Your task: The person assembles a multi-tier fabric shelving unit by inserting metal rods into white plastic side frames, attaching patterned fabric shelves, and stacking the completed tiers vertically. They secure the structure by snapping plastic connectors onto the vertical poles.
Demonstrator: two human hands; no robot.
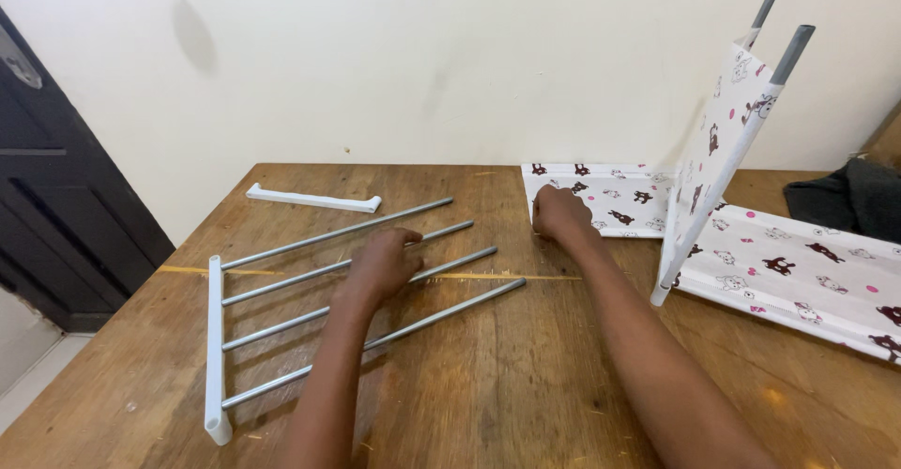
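My left hand (pixel 383 264) rests curled on top of several grey metal rods (pixel 450 267) that lie side by side on the wooden table (pixel 488 384). The rods are plugged at their left ends into a white plastic bar (pixel 215 347). My right hand (pixel 560 214) grips the near left edge of a white fabric panel (pixel 610 201) printed with small brown animals and pink dots. That fabric continues up over two tilted grey rods (pixel 790 54) and down to the right as another printed panel (pixel 798 276).
A second white plastic bar (pixel 313 199) lies loose at the back left of the table. A dark cloth (pixel 849 201) sits at the right edge. A cream wall stands behind, and a dark door (pixel 56 197) is on the left.
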